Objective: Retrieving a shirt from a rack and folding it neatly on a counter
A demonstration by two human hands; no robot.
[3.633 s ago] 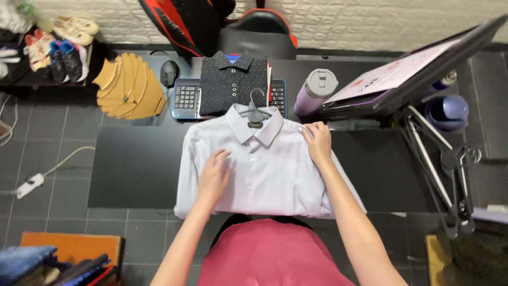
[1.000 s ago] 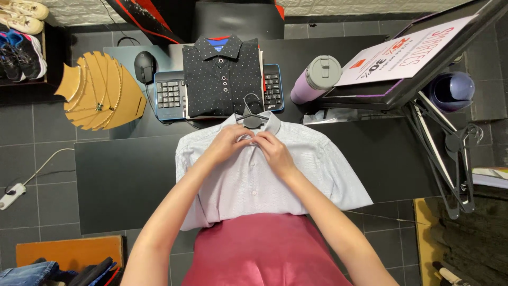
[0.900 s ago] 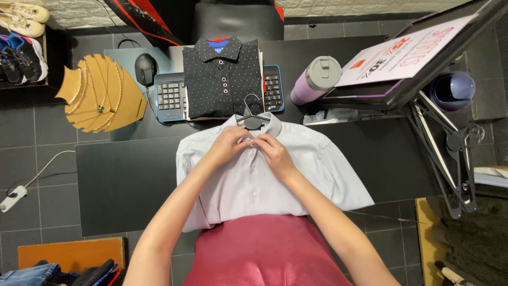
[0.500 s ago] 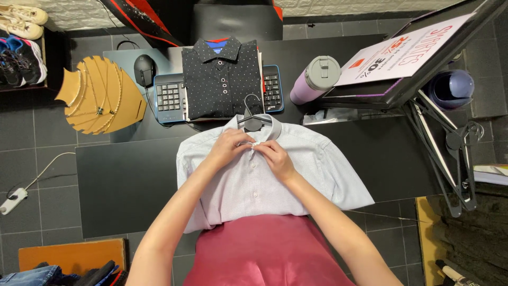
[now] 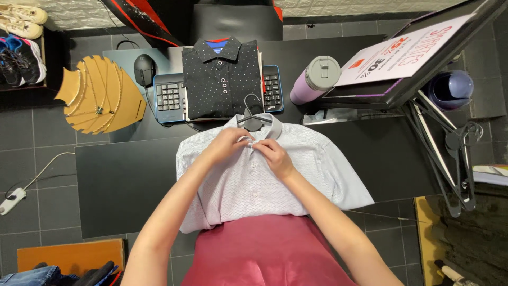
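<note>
Both hands meet at the neck of a pale short-sleeved shirt (image 5: 254, 185): the left hand (image 5: 228, 145) has its fingers curled together and pinching the fabric just below the collar, and the right hand (image 5: 272, 154) does the same beside it, fingertips touching the placket at the top button. That shirt lies flat, front up, on a black table (image 5: 121, 180), sleeves spread to each side, its hem reaching the near edge by the person's pink garment (image 5: 264, 254). A black hanger hook (image 5: 251, 117) sticks out of the collar.

From left to right across the scene: sneakers (image 5: 18, 50) sit on a dark shelf at the far left; a white power strip (image 5: 11, 200) with its cord lies on the grey tiled floor; a tan leaf-shaped board (image 5: 98, 95) rests beside the table. Folded denim (image 5: 32, 276) shows at the bottom left corner. Next comes a black computer mouse (image 5: 144, 69), then a blue-edged keyboard (image 5: 169, 98) partly covered by a folded black polo shirt with small dots (image 5: 222, 79). Right of the keyboard a lilac bottle with a grey lid (image 5: 315, 79) lies tilted. Beyond it stands a slanted white printed sign (image 5: 407, 53) on a dark frame, with a purple cup (image 5: 450, 87) behind and 1 more black hanger (image 5: 460, 143) on the stand's legs.
</note>
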